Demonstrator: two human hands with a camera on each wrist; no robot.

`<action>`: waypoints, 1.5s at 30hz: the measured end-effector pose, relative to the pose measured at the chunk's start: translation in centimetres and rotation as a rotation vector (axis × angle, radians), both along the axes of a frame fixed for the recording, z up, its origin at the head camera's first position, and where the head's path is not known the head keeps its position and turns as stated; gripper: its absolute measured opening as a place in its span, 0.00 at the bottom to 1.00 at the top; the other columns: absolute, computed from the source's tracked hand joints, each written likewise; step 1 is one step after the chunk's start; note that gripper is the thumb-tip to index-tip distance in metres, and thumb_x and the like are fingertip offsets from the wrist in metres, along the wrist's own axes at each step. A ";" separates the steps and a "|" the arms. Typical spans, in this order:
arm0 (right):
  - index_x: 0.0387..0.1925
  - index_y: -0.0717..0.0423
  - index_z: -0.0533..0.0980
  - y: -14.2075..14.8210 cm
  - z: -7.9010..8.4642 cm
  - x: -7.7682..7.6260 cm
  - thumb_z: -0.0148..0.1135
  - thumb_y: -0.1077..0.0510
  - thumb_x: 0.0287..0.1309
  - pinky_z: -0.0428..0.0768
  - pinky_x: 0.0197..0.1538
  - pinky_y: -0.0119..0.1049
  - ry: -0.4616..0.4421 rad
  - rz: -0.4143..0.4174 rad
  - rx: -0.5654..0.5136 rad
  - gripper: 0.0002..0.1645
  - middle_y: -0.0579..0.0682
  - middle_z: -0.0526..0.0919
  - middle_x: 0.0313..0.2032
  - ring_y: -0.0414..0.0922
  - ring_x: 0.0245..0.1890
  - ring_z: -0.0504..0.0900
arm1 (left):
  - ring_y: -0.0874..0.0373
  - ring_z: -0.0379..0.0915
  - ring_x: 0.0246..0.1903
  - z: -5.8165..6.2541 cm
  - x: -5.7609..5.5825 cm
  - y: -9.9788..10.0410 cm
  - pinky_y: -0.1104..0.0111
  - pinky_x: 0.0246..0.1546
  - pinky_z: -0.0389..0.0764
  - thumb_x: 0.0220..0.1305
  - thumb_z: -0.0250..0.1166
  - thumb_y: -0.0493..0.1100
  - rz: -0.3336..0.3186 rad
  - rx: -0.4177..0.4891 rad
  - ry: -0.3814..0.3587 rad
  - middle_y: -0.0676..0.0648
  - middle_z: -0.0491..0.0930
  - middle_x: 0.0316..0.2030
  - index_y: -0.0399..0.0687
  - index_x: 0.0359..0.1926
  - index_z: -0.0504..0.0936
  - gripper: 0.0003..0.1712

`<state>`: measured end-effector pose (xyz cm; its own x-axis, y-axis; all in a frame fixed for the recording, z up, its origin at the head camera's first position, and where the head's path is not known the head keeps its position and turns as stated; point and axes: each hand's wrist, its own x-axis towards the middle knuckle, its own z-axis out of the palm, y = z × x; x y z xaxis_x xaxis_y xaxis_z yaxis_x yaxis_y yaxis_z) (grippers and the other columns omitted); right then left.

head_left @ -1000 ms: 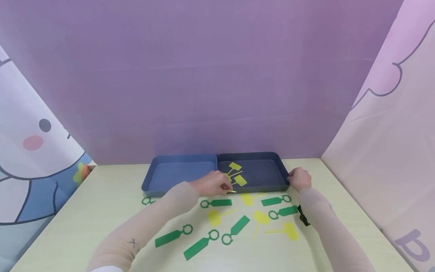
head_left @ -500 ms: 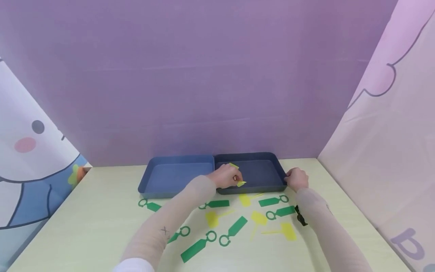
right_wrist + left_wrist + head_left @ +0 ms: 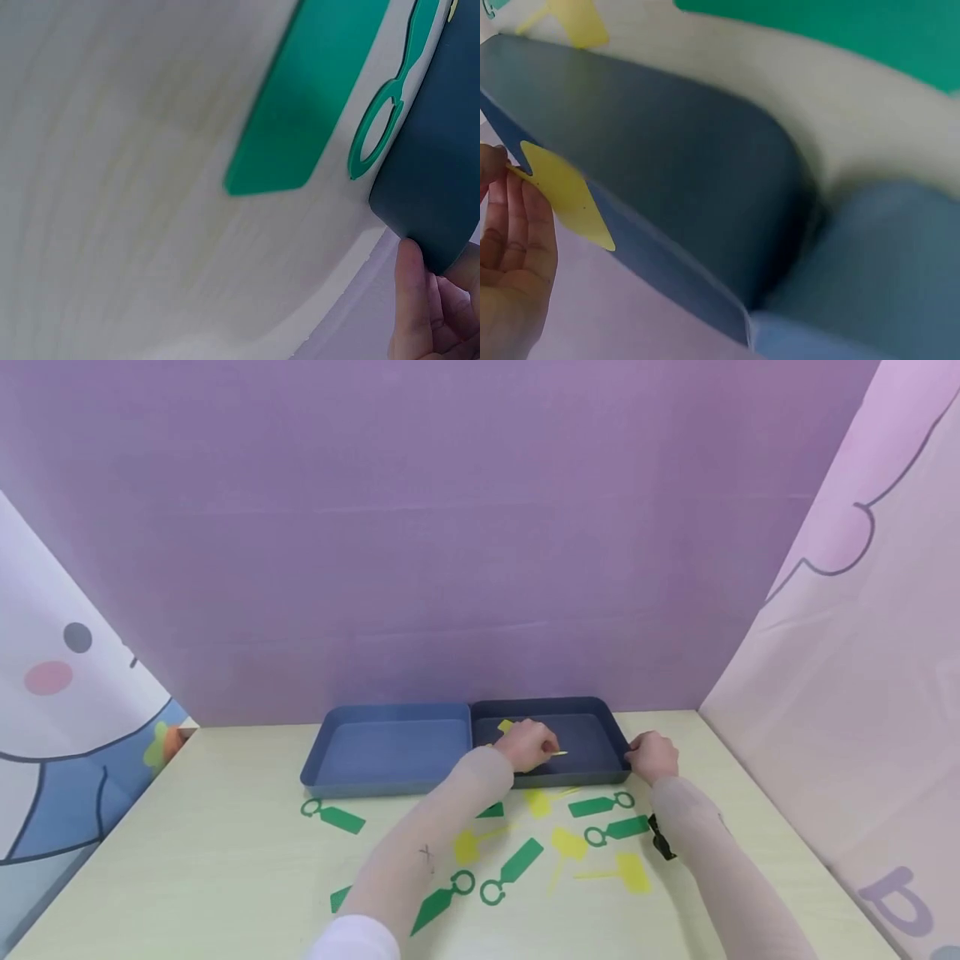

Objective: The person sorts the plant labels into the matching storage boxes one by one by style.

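In the head view my left hand (image 3: pixel 527 746) is over the dark navy tray (image 3: pixel 588 735). Thumb and fingers pinch the thin stem of a yellow T-shaped plant label (image 3: pixel 570 196), whose flat head shows beside the tray wall in the left wrist view. Another yellow label (image 3: pixel 506 725) in the tray is partly hidden behind this hand. My right hand (image 3: pixel 653 757) grips the tray's right front corner, thumb and fingers on either side of the wall (image 3: pixel 431 202) in the right wrist view.
A blue tray (image 3: pixel 397 747) adjoins the dark one on the left. In front lie several green ring-ended tags (image 3: pixel 521 860) and yellow labels (image 3: pixel 633 872), some covered by the left sleeve. A black object (image 3: pixel 662 837) sits by the right forearm. A purple backdrop (image 3: pixel 480 568) rises behind.
My left hand has moved right and inward with the yellow label, from the dark tray's front left edge to over its middle. My right hand stays on the tray corner.
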<state>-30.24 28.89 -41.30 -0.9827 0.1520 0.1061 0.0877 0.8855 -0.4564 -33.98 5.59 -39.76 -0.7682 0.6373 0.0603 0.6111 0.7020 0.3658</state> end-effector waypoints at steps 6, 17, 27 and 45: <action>0.40 0.69 0.78 0.0 -0.1 0.2 0.58 0.63 0.53 0.74 0.45 0.55 -0.003 0.000 0.017 0.14 0.65 0.82 0.38 0.60 0.38 0.79 | 0.64 0.76 0.35 -1.1 0.2 1.6 0.75 0.37 0.76 0.61 0.60 0.39 0.013 0.029 -0.024 0.54 0.83 0.37 0.51 0.42 0.85 0.10; 0.40 0.69 0.78 0.0 0.0 0.8 0.58 0.63 0.53 0.75 0.45 0.53 -0.005 -0.013 0.015 0.14 0.65 0.82 0.39 0.60 0.38 0.80 | 0.64 0.77 0.36 -1.8 0.7 3.9 0.75 0.37 0.76 0.60 0.61 0.40 0.045 0.042 -0.051 0.55 0.83 0.37 0.53 0.40 0.85 0.09; 0.39 0.68 0.79 -0.5 0.0 0.7 0.58 0.63 0.53 0.73 0.47 0.56 -0.012 -0.017 0.022 0.13 0.64 0.82 0.39 0.61 0.40 0.79 | 0.63 0.77 0.35 -2.5 0.0 4.3 0.73 0.39 0.77 0.58 0.63 0.40 0.085 0.029 -0.047 0.56 0.83 0.34 0.55 0.36 0.86 0.07; 0.40 0.69 0.78 -1.5 0.4 1.1 0.58 0.63 0.53 0.73 0.48 0.56 -0.010 -0.013 0.022 0.14 0.65 0.82 0.40 0.61 0.41 0.78 | 0.58 0.77 0.38 -2.7 0.2 3.4 0.68 0.42 0.78 0.57 0.63 0.37 0.174 0.008 -0.118 0.53 0.83 0.35 0.52 0.35 0.86 0.08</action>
<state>-29.16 27.42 -40.92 -0.9817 0.1625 0.0995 0.1038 0.8939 -0.4360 -33.81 9.01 -42.44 -0.8688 0.4942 -0.0322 0.4333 0.7899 0.4340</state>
